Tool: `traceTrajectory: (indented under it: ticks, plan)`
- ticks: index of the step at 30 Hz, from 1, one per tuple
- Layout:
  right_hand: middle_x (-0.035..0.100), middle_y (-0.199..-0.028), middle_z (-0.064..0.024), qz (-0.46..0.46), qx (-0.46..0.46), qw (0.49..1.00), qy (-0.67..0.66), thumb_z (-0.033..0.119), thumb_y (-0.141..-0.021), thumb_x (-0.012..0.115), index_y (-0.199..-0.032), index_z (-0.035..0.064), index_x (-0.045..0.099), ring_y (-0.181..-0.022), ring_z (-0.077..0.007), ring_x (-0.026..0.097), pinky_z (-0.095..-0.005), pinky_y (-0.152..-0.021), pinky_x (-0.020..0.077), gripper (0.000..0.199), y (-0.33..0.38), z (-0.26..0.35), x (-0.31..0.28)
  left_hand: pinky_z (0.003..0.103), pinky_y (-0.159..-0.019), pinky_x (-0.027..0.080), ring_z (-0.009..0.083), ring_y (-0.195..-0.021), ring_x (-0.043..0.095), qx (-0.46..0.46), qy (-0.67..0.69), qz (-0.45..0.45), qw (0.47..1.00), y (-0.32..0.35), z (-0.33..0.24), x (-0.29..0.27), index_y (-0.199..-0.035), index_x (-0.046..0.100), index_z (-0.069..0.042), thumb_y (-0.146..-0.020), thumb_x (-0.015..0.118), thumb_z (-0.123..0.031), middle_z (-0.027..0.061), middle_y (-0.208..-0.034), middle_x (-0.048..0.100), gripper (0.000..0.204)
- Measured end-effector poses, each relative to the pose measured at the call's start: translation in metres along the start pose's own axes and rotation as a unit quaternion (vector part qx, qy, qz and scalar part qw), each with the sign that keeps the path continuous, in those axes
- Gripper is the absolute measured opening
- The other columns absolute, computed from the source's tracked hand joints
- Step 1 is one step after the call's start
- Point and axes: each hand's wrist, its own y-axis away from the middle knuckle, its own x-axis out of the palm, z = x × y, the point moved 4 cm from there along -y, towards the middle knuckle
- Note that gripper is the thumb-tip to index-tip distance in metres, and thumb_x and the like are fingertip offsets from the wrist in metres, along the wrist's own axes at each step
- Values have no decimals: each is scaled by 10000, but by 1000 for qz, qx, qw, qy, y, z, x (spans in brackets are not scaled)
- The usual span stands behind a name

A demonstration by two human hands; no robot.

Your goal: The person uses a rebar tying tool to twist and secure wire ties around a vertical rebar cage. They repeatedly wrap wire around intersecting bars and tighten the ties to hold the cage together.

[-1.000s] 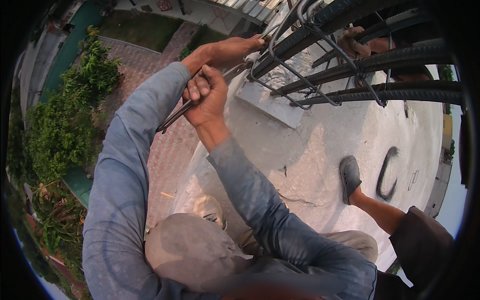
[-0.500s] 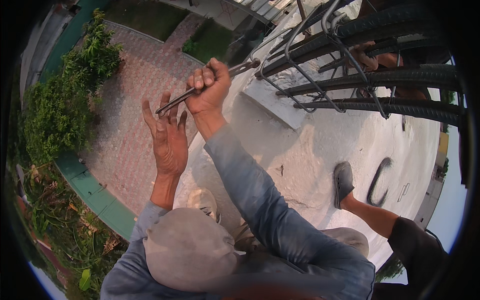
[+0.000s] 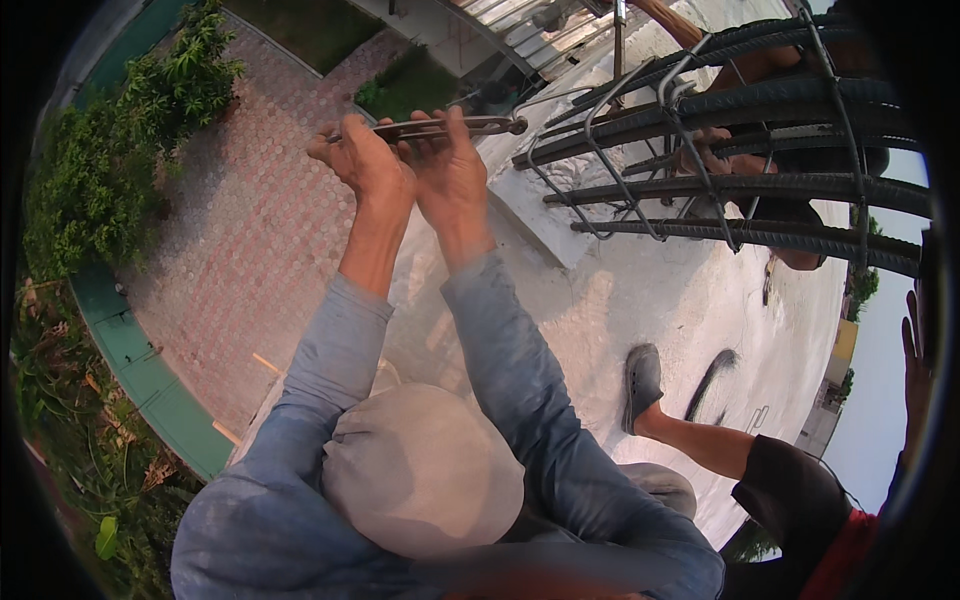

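Note:
Rusty, long-handled pincers (image 3: 484,126) lie nearly level in front of me, their head pointing right. My left hand (image 3: 374,168) is closed around the handle end, its thumb on top. Nearer the head, my right hand (image 3: 449,184) grips the handles, partly hidden behind the tool. Beside the pincers' head is the corner of a bent wire stirrup (image 3: 545,101); I cannot tell whether they touch. That stirrup belongs to a cage of thick ribbed rebar (image 3: 640,188) sticking out from the right.
A pale concrete ledge (image 3: 540,300) lies under the cage, with a drop to paving (image 3: 240,200) on the left. Behind the bars is another person's hand (image 3: 712,150). A clog-shod foot (image 3: 643,385) stands on the slab near a dark wire coil (image 3: 710,385).
My left hand has moved up from beside the pincers and closed on their handle end. The pincers have swung from slanting to nearly level. My right hand has shifted slightly right and its grip has loosened.

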Motion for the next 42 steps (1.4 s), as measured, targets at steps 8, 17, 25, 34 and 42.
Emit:
traceTrajectory:
  ticks: [8,17,25,34,42]
  plan:
    - [651,-959,-91,-365,-534,744,167,117,-1006,582,-1097,11,613,-862,-182,635,-331,-838,540,143,178,202,-54,322,-590,450,176,-724,559,63,-61,-45,995,-14,13,8,-1297,273,-134,-946,426,-90,124,-1001,450,386]
    - [658,-984,-174,-103,-800,507,305,70,-1012,543,-1074,-99,597,-848,-215,663,-323,-811,571,188,209,259,67,353,-606,483,199,-749,572,68,-81,-8,994,-20,12,10,-1269,268,-137,-953,410,-87,152,-1035,433,350]
    - [718,-1222,-122,200,-192,-39,960,182,-865,717,-1332,69,662,-1258,-367,609,-382,-1085,453,483,-42,95,135,325,-583,470,193,-740,581,40,4,-29,999,-18,31,-17,-1242,288,-177,-938,434,-94,126,-1040,465,347]
    - [657,-1413,-105,32,53,4,998,205,-986,561,-1329,164,703,-1304,-359,625,-521,-1008,526,373,-130,142,40,332,-525,469,185,-680,566,42,1,-72,997,-29,36,-9,-1276,301,-137,-941,410,-88,141,-1043,456,355]
    - [675,-1381,-107,111,15,-64,992,198,-1015,548,-1300,140,716,-1269,-319,651,-503,-998,539,336,-104,144,25,323,-890,349,234,-1045,475,97,-28,-85,991,-70,53,9,-1306,355,-169,-1008,415,-191,130,-1213,396,304]
